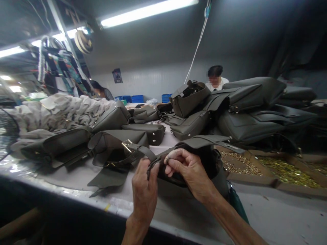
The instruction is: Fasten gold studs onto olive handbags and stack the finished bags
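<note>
A dark olive handbag [220, 178] lies open on the table in front of me, its inside in shadow. My left hand [144, 190] is closed, pinching the end of a dark strap [146, 150] at the bag's left side. A gold rectangular buckle [127, 145] sits on this strap. My right hand [190, 170] is held over the bag's opening, just right of my left hand. Between its thumb and forefinger it pinches a small gold metal piece [167, 158], too small to tell its exact kind. The fingers partly hide the strap's end.
Several more olive bags [245, 126] are piled at the right and left. Small gold fasteners [241, 163] and yellowish metal pieces [288, 170] fill a divided cardboard tray. A green tool handle [237, 204] lies beside my right forearm. Crumpled pale cloth [63, 112] is heaped at left. Two people work beyond.
</note>
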`<state>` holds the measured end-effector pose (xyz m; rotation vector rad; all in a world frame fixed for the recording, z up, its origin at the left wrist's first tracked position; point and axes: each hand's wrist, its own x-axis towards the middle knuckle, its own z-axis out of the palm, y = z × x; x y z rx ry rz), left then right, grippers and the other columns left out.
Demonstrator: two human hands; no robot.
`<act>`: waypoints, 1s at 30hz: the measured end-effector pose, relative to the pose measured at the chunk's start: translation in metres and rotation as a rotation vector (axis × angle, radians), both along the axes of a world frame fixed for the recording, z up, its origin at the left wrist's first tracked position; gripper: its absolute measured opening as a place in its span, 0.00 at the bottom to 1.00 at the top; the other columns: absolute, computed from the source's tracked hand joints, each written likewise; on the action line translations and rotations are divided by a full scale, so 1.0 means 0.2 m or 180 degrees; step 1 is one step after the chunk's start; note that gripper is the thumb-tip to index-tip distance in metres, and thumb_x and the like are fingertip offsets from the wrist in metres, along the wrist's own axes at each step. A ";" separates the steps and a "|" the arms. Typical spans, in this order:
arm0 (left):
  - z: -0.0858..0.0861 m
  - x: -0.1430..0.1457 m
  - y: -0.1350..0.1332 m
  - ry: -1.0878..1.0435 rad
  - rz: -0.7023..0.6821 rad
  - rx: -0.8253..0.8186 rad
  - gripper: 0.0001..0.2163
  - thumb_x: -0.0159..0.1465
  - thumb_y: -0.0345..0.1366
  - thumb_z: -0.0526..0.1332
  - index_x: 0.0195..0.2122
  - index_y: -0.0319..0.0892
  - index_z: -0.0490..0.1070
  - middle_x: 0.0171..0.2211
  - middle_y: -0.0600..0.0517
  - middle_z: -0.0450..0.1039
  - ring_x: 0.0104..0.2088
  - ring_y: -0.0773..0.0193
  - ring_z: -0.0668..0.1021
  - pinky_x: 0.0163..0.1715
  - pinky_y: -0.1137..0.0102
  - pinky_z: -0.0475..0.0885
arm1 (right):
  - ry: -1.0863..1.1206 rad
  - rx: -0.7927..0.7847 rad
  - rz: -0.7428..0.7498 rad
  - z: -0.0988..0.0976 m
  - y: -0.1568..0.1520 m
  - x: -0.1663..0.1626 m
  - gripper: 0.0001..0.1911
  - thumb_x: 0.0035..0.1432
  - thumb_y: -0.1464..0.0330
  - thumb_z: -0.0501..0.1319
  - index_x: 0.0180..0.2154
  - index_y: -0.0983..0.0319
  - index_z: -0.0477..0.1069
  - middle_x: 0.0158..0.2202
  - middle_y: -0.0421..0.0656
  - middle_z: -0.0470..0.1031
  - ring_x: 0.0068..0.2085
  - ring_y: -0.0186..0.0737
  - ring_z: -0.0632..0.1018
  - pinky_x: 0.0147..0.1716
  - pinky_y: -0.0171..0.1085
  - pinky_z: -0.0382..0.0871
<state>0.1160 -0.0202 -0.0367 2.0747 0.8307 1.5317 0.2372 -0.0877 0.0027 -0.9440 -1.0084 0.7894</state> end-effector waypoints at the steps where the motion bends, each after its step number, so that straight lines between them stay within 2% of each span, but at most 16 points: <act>1: 0.00 0.01 0.01 -0.0050 -0.0036 -0.0135 0.08 0.66 0.38 0.54 0.32 0.42 0.67 0.28 0.55 0.67 0.29 0.67 0.70 0.32 0.74 0.64 | -0.0045 -0.0011 -0.0010 -0.01 0.00 0.00 0.07 0.53 0.68 0.65 0.30 0.64 0.69 0.22 0.38 0.73 0.24 0.31 0.74 0.27 0.31 0.70; 4: 0.01 0.03 0.02 -0.0238 -0.0071 -0.0641 0.10 0.66 0.41 0.54 0.32 0.41 0.69 0.29 0.54 0.69 0.30 0.66 0.70 0.32 0.74 0.65 | -0.0145 -0.0043 -0.0016 -0.03 0.01 -0.01 0.07 0.52 0.69 0.65 0.29 0.64 0.68 0.21 0.37 0.72 0.23 0.31 0.73 0.24 0.30 0.69; 8: -0.01 0.04 0.03 -0.0513 -0.0123 -0.1037 0.12 0.64 0.44 0.57 0.32 0.41 0.72 0.31 0.53 0.72 0.33 0.65 0.72 0.35 0.74 0.65 | -0.0333 -0.0098 -0.0145 -0.07 0.02 -0.03 0.05 0.52 0.71 0.64 0.30 0.64 0.68 0.20 0.36 0.71 0.22 0.30 0.72 0.23 0.29 0.67; 11: -0.02 0.04 0.04 -0.0721 -0.0391 -0.1380 0.13 0.63 0.46 0.58 0.34 0.41 0.74 0.30 0.54 0.72 0.31 0.67 0.72 0.33 0.75 0.65 | -0.0619 -0.0199 -0.0358 -0.09 0.02 -0.04 0.02 0.53 0.72 0.62 0.30 0.63 0.69 0.22 0.36 0.70 0.22 0.30 0.72 0.23 0.28 0.67; 14: -0.03 0.04 0.04 -0.0857 -0.0663 -0.1619 0.13 0.62 0.46 0.59 0.34 0.41 0.74 0.28 0.55 0.71 0.29 0.68 0.70 0.31 0.76 0.65 | -0.0849 -0.0218 -0.0492 -0.10 0.01 -0.05 0.03 0.54 0.73 0.62 0.28 0.63 0.69 0.27 0.37 0.69 0.22 0.28 0.72 0.23 0.28 0.66; 18: -0.03 0.03 0.04 -0.0978 -0.0909 -0.1719 0.13 0.62 0.46 0.60 0.30 0.40 0.72 0.26 0.55 0.69 0.29 0.69 0.69 0.29 0.76 0.64 | -0.0978 -0.0173 -0.0531 -0.11 0.01 -0.06 0.04 0.54 0.73 0.61 0.27 0.63 0.70 0.33 0.38 0.69 0.23 0.27 0.71 0.22 0.28 0.66; 21: -0.04 0.03 0.05 -0.1047 -0.1049 -0.1745 0.13 0.62 0.45 0.61 0.32 0.39 0.73 0.26 0.55 0.69 0.29 0.69 0.69 0.29 0.76 0.65 | -0.1043 -0.0224 -0.0573 -0.12 0.01 -0.06 0.04 0.54 0.73 0.61 0.27 0.63 0.71 0.33 0.39 0.69 0.23 0.27 0.72 0.22 0.28 0.66; 30: -0.04 0.03 0.05 -0.0983 -0.1026 -0.1711 0.12 0.62 0.45 0.61 0.34 0.40 0.75 0.27 0.55 0.71 0.29 0.68 0.70 0.31 0.76 0.65 | -0.1140 -0.0528 -0.0698 -0.10 0.00 -0.06 0.04 0.54 0.71 0.61 0.28 0.63 0.70 0.28 0.38 0.70 0.22 0.30 0.71 0.22 0.30 0.65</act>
